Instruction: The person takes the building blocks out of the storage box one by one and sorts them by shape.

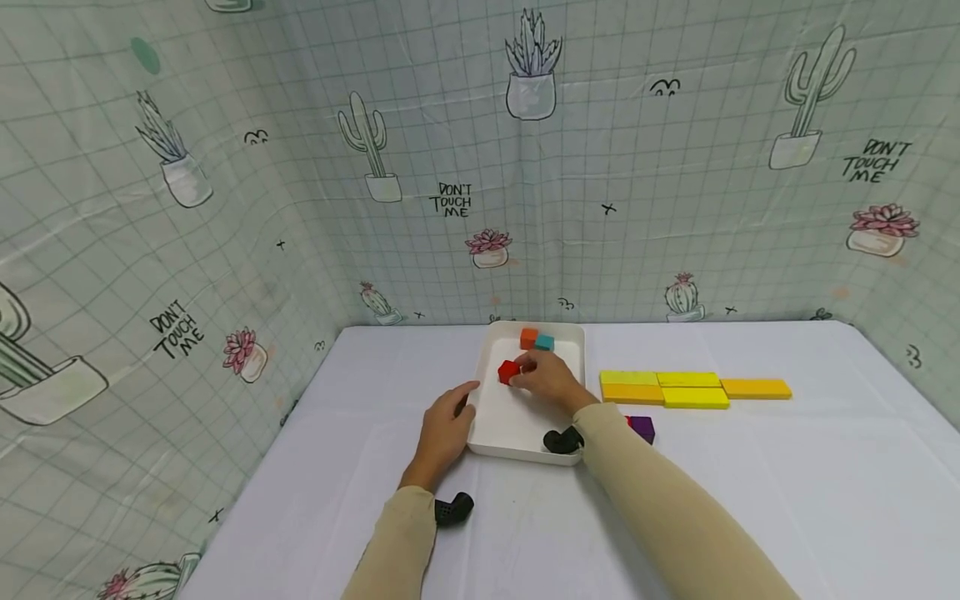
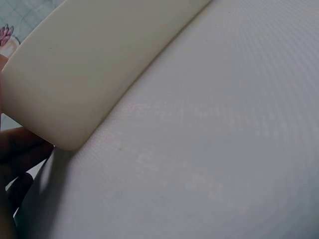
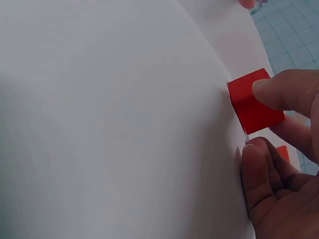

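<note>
My right hand point(image 1: 550, 379) pinches a red cube point(image 1: 508, 372) between thumb and fingers over the white tray point(image 1: 495, 433). In the right wrist view the thumb presses one face of the red cube point(image 3: 253, 102), with other fingers curled below. An orange cube point(image 1: 529, 338) and a teal cube point(image 1: 544, 342) sit side by side at the tray's far end. My left hand point(image 1: 444, 432) rests against the tray's left side, fingers extended along it. In the left wrist view, its fingers point(image 2: 20, 149) are dark and partly cut off beside the tray's corner point(image 2: 60, 109).
Several flat yellow and orange blocks point(image 1: 693, 389) lie right of the tray. A purple block point(image 1: 642, 428) and a bit of red show beside the right sleeve. Black wrist-worn devices point(image 1: 454, 509) protrude from both sleeves. Patterned cloth point(image 1: 570, 250) stands behind the white table point(image 1: 825, 467).
</note>
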Motion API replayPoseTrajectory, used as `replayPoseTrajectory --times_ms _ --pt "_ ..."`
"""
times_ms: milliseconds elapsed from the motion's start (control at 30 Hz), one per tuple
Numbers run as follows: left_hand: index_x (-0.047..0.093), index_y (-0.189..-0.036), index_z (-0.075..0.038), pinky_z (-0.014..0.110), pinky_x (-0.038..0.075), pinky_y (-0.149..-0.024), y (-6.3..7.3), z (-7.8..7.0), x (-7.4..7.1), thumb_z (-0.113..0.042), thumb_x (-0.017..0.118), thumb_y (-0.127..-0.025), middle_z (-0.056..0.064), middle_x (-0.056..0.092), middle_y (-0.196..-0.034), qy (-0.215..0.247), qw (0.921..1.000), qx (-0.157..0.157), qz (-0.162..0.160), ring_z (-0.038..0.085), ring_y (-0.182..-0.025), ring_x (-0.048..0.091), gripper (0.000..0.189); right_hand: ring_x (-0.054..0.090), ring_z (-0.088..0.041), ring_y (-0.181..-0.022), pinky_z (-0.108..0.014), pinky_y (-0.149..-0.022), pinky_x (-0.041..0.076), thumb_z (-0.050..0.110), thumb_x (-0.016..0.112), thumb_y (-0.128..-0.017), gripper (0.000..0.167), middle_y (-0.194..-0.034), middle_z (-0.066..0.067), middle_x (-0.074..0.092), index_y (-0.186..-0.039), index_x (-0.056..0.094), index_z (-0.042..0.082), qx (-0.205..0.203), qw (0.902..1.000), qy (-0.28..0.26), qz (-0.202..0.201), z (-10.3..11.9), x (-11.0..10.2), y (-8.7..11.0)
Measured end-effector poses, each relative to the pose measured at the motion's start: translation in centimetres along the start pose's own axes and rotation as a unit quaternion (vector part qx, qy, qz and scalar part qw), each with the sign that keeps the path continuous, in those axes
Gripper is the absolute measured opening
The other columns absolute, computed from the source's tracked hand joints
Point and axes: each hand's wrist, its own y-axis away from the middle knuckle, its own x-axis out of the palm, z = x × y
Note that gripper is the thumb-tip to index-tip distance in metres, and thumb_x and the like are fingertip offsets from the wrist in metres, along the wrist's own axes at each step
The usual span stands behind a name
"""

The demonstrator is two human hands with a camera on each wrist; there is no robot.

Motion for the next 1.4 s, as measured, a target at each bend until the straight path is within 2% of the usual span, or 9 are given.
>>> replayPoseTrajectory --times_ms 133,400,633,767,900,1033,1167,1300,1400 --pt "0.063 -0.138 -0.02 0.048 0.039 -0.11 0.0 0.0 0.1 -0.016 0.052 -0.1 0.006 0.06 -0.137 -0.002 1.0 0.003 -0.001 0.024 -0.133 0.05 0.04 0.056 -0.028 -0.101 -0.038 -0.09 0.053 0.022 0.069 -0.092 0.036 -0.116 -0.012 0.063 -0.123 0.064 0.005 -0.001 1.0 -0.005 0.0 0.0 0.0 0.0" --pt "0.063 -0.138 -0.02 0.047 0.039 -0.111 -0.1 0.1 0.1 -0.015 0.052 -0.1 0.006 0.06 -0.137 0.003 1.0 0.002 0.0 0.024 -0.133 0.051 0.04 0.057 -0.031 -0.115 -0.043 -0.097 0.051 0.025 0.074 -0.091 0.054 -0.128 -0.018 0.062 -0.14 0.058 0.008 -0.029 0.9988 0.024 0.03 0.0 0.2 -0.1" --pt "0.063 -0.138 -0.018 0.048 0.039 -0.111 -0.2 0.2 0.1 -0.016 0.052 -0.1 0.008 0.06 -0.137 0.004 1.0 0.008 0.0 0.026 -0.133 0.051 0.039 0.057 -0.03 -0.113 -0.044 -0.096 0.052 0.025 0.073 -0.092 0.042 -0.124 -0.016 0.064 -0.131 0.066 0.011 -0.036 0.9984 0.035 0.024 0.2 0.3 -0.1" --pt "0.063 -0.138 -0.018 0.048 0.04 -0.11 -0.1 0.2 0.1 -0.016 0.052 -0.1 0.008 0.06 -0.137 0.003 0.9999 0.01 0.0 0.025 -0.132 0.051 0.04 0.058 -0.029 -0.11 -0.042 -0.095 0.052 0.028 0.071 -0.094 0.039 -0.121 -0.013 0.065 -0.129 0.065 0.012 -0.03 0.9991 0.027 0.01 0.1 0.4 0.1" --pt "0.063 -0.137 -0.018 0.047 0.041 -0.109 0.0 0.3 0.1 -0.015 0.052 -0.099 0.008 0.06 -0.137 0.007 0.9999 0.013 -0.002 0.025 -0.132 0.051 0.04 0.063 -0.026 -0.099 -0.036 -0.085 0.057 0.027 0.07 -0.095 0.039 -0.117 -0.011 0.066 -0.129 0.061 0.008 -0.026 0.9992 -0.022 -0.022 0.2 0.2 0.2" --pt "0.063 -0.137 -0.018 0.048 0.041 -0.109 0.1 0.4 0.4 -0.014 0.053 -0.099 0.008 0.061 -0.136 0.011 0.9998 0.015 -0.002 0.025 -0.132 0.052 0.04 0.069 -0.024 -0.086 -0.032 -0.076 0.059 0.021 0.069 -0.095 0.042 -0.116 -0.014 0.067 -0.131 0.059 0.0 -0.045 0.992 -0.099 -0.065 0.4 -0.3 0.5" --pt "0.063 -0.137 -0.019 0.047 0.042 -0.108 0.2 0.4 0.4 -0.014 0.053 -0.099 0.007 0.061 -0.136 0.015 0.9998 0.013 -0.003 0.025 -0.131 0.052 0.04 0.069 -0.023 -0.088 -0.034 -0.083 0.058 0.02 0.067 -0.096 0.045 -0.121 -0.014 0.066 -0.135 0.057 0.0 -0.062 0.9866 -0.123 -0.086 1.2 -1.1 1.2" --pt "0.063 -0.137 -0.018 0.047 0.042 -0.108 0.2 0.5 0.3 -0.014 0.053 -0.099 0.008 0.061 -0.135 0.021 0.9996 0.018 -0.008 0.026 -0.13 0.052 0.04 0.07 -0.027 -0.094 -0.039 -0.092 0.056 0.022 0.065 -0.098 0.044 -0.126 -0.013 0.064 -0.137 0.056 0.004 -0.067 0.9825 -0.152 -0.084 2.1 -2.4 2.4" --pt "0.063 -0.137 -0.017 0.048 0.042 -0.107 0.2 0.5 0.1 -0.013 0.052 -0.099 0.008 0.061 -0.136 0.024 0.9993 0.026 -0.01 0.027 -0.131 0.052 0.04 0.069 -0.033 -0.101 -0.041 -0.093 0.055 0.022 0.063 -0.099 0.046 -0.129 -0.014 0.061 -0.139 0.054 0.004 -0.073 0.9765 -0.185 -0.082 2.3 -3.4 3.4"
